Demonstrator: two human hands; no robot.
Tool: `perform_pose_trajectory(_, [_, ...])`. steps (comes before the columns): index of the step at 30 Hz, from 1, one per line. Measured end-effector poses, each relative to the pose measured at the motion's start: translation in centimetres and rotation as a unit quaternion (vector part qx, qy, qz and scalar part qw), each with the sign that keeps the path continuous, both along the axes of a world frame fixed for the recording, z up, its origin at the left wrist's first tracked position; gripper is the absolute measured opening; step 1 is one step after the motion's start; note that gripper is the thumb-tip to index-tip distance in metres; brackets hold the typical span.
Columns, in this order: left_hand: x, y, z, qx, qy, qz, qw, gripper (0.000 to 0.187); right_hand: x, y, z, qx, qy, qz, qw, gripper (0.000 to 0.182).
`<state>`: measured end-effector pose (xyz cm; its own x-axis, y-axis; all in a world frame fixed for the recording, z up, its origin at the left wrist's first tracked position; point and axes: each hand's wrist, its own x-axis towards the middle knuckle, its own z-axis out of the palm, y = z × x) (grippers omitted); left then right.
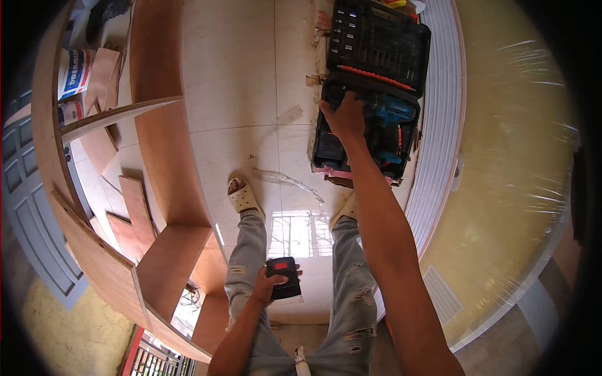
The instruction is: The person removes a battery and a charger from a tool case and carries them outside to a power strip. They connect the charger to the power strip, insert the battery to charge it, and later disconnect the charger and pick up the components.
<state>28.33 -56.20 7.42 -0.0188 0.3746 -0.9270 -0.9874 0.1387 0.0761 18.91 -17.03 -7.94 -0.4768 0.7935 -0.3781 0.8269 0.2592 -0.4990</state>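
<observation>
My left hand (271, 285) is closed around a black power-tool battery (285, 277) with a red patch, held low in front of my legs. My right hand (345, 116) reaches into the lower half of an open black tool case (323, 147). Its thumb and fingers are apart over the dark left part of the tray; the fingertips are partly hidden against the black. Right of that hand, a blue cordless drill (395, 110) lies in the case. The raised lid holds rows of bits and sockets (342, 31) and a long orange flexible shaft (376, 76).
A wooden cabinet frame (160, 169) stands on the left, with loose board pieces (135, 200) and a paint bucket (76, 72) beyond it. White ribbed panels (442, 106) and a plastic-wrapped yellowish panel (508, 156) lie on the right. A clear plastic strip (285, 180) is on the tiles.
</observation>
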Motion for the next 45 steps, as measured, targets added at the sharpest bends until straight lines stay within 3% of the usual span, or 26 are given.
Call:
perform_pose_trajectory(1, [0.0,0.6,0.2,0.012,-0.016,-0.01,1.0,0.053,-0.7,0.3,-0.1,-0.076,-0.084,-0.007,0.994,0.063])
perform_pose_trajectory(5, [0.6,2.1,-0.2,0.056,-0.054,0.01,0.997,0.064,-0.3,0.1,-1.2,-0.027,-0.054,-0.012,0.998,0.052])
perform_pose_trajectory(8, [0.6,3.5,0.3,0.044,-0.03,0.029,0.998,0.073,1.5,-0.1,-0.2,-0.027,0.005,-0.02,0.999,0.048])
perform_pose_trajectory(13, [1.1,2.9,-0.7,0.052,-0.062,0.066,0.995,0.074,5.3,0.2,-0.8,0.095,0.163,0.03,0.982,0.036])
perform_pose_trajectory(14, [1.1,2.7,-0.7,0.051,-0.062,0.063,0.995,0.074,5.8,0.5,-0.9,0.094,0.162,0.027,0.982,0.036])
perform_pose_trajectory(15, [0.9,2.6,-0.7,0.038,-0.063,0.071,0.995,0.075,5.6,1.0,0.2,0.018,0.204,-0.014,0.979,0.033])
perform_pose_trajectory(17, [0.6,2.6,-0.5,0.023,-0.054,0.08,0.995,0.075,5.0,1.8,3.8,-0.156,0.265,-0.107,0.946,0.032])
perform_pose_trajectory(22, [0.1,2.1,-0.9,0.012,-0.019,0.05,0.998,0.073,6.2,4.2,6.0,-0.234,0.312,-0.19,0.901,0.028])
perform_pose_trajectory(24, [-0.2,2.3,-0.7,0.011,-0.008,0.034,0.999,0.072,6.9,4.8,6.8,-0.316,0.352,-0.231,0.85,0.023])
perform_pose_trajectory(28, [-0.4,3.3,-0.5,0.02,0.002,0.037,0.999,0.073,8.8,5.5,6.3,-0.37,0.368,-0.194,0.831,0.026])
perform_pose_trajectory(30, [-0.2,3.5,-0.6,0.023,0.008,0.039,0.999,0.074,9.7,5.1,6.6,-0.45,0.45,-0.278,0.719,0.031])
perform_pose_trajectory(31, [0.0,3.5,-0.7,0.025,0.009,0.036,0.999,0.074,10.1,4.5,6.7,-0.45,0.45,-0.279,0.719,0.031])
perform_pose_trajectory(33, [0.5,3.7,-0.9,0.027,0.007,0.035,0.999,0.075,11.1,3.3,7.3,-0.454,0.506,-0.343,0.648,0.036])
perform_pose_trajectory(35, [0.8,3.9,-0.8,0.066,-0.028,0.111,0.991,0.074,12.9,1.7,7.0,-0.467,0.501,-0.363,0.632,0.037])
perform_pose_trajectory(37, [0.6,4.6,0.2,0.07,-0.028,0.111,0.991,0.075,14.8,-0.1,8.1,-0.502,0.484,-0.388,0.603,0.044])
perform_pose_trajectory(42, [-1.2,6.3,5.1,0.129,-0.054,0.09,0.986,0.08,17.9,-5.9,15.6,-0.529,0.478,-0.45,0.538,0.053])
perform_pose_trajectory(45, [-3.1,8.5,10.8,0.243,-0.056,0.059,0.967,0.083,18.7,-8.3,21.1,-0.539,0.543,-0.406,0.5,0.054])
